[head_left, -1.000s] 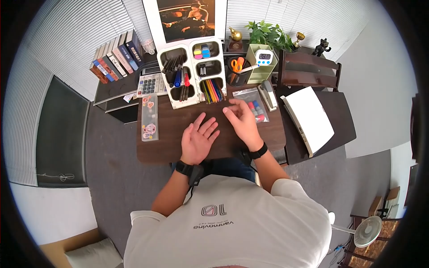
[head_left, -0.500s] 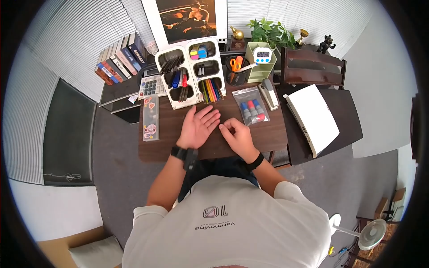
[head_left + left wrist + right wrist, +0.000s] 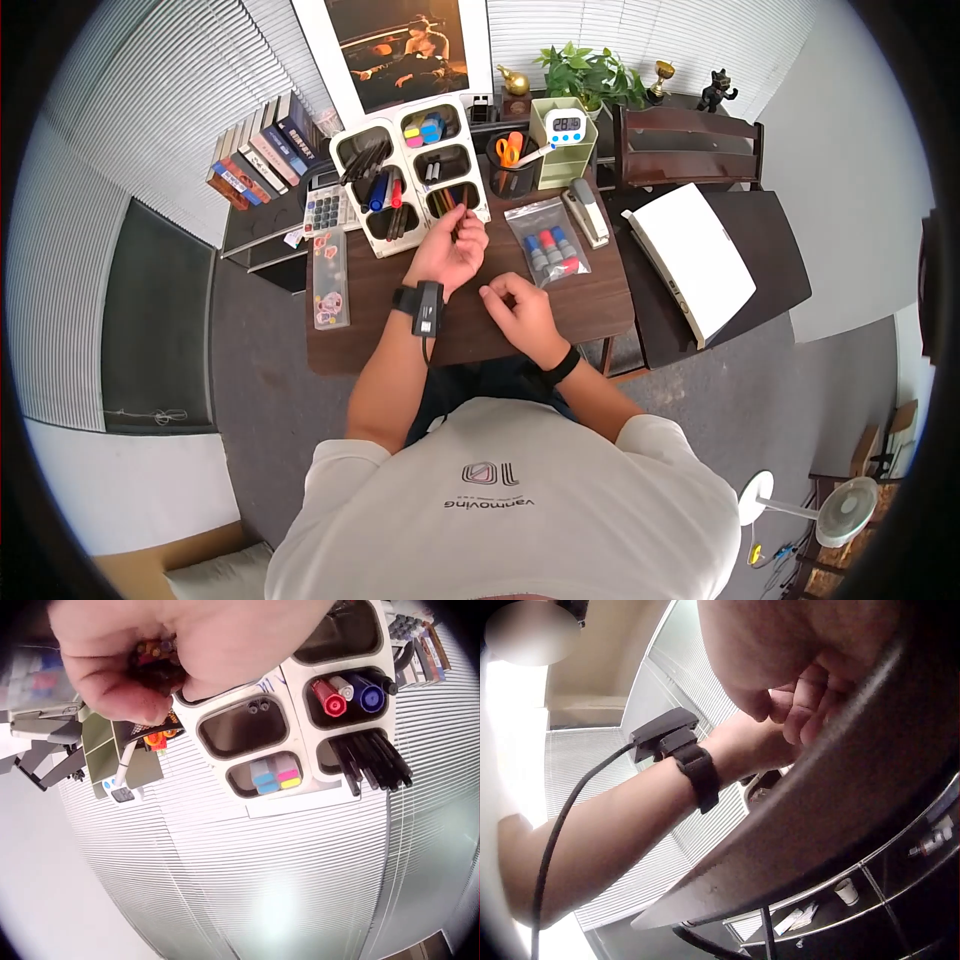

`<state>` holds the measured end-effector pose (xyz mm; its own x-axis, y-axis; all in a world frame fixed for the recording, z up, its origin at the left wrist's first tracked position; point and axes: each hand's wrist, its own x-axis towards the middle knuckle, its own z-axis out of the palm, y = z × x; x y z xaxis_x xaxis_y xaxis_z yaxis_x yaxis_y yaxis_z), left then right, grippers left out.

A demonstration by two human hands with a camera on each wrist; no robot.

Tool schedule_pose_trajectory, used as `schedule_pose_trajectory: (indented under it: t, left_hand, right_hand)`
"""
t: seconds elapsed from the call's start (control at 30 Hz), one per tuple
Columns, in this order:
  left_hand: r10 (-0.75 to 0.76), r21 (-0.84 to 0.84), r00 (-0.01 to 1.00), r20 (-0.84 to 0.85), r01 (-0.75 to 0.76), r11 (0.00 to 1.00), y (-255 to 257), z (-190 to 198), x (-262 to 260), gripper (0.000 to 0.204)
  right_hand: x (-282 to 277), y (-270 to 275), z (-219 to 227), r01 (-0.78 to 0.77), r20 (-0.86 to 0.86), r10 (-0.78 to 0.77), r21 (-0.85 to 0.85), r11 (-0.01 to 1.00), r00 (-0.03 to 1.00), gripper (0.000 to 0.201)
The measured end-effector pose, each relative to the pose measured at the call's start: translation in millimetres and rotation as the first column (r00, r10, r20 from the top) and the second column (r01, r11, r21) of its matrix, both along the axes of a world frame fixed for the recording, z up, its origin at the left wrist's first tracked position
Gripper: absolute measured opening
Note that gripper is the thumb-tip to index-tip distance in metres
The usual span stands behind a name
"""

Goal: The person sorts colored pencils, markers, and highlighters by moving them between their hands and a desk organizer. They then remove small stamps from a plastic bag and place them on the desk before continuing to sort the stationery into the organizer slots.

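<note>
My left hand (image 3: 450,255) reaches the near right compartment of a white organizer (image 3: 408,170), fingers curled around several colored pencils (image 3: 440,204). The left wrist view shows the pencils' ends (image 3: 154,651) between the thumb and fingers; the hand hides the rest of that compartment. Other compartments hold black pens (image 3: 364,162), blue and red markers (image 3: 378,192), dark sticks (image 3: 398,224), highlighters (image 3: 426,128) and small grey-capped pieces (image 3: 433,171). Near the desk's front edge my right hand (image 3: 525,318) rests loosely curled, holding nothing.
A clear bag of blue and red markers (image 3: 548,250) lies right of the organizer, beside a stapler (image 3: 588,214). Behind stand a mesh cup with scissors (image 3: 512,172) and a green holder with a timer (image 3: 566,125). A sticker-covered case (image 3: 328,285) and calculator (image 3: 325,210) are leftward.
My left hand has moved forward from over the desk, palm up, to the colored pencils and curled around them. My right hand has drawn back from beside the marker bag toward the front edge.
</note>
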<state>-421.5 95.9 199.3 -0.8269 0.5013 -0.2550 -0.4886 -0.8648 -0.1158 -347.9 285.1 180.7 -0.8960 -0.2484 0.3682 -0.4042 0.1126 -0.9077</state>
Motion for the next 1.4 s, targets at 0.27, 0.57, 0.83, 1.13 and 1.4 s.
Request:
schedule_pose_trajectory:
  t: [0.27, 0.57, 0.83, 1.13, 1.4]
  left_hand:
    - [-0.160, -0.794, 0.979, -0.126, -0.003, 0.608, 27, 24, 140, 0.013]
    - [-0.428, -0.815, 0.843, -0.328, -0.481, -0.322, 30, -2, 147, 0.038]
    - [-0.478, -0.774, 0.748, -0.460, -0.602, -0.198, 15, -27, 140, 0.054]
    - [-0.444, -0.914, 0.799, -0.404, -0.333, 0.232, -5, -10, 134, 0.043]
    - [-0.374, -0.964, 0.892, -0.253, -0.199, 0.177, -1, -1, 132, 0.023]
  right_hand:
    - [-6, 6, 3, -0.066, 0.177, 0.074, -0.050, 0.997, 0.981, 0.032]
    - [0, -25, 15, -0.125, 0.374, 0.159, -0.115, 0.985, 0.913, 0.035]
    - [-13, -15, 29, -0.216, 0.058, 0.230, -0.179, 0.960, 0.972, 0.021]
    - [-12, -25, 29, -0.358, 0.335, 0.370, -0.098, 0.928, 0.867, 0.021]
    - [-15, -26, 20, -0.099, 0.130, 0.087, 0.088, 0.991, 0.988, 0.043]
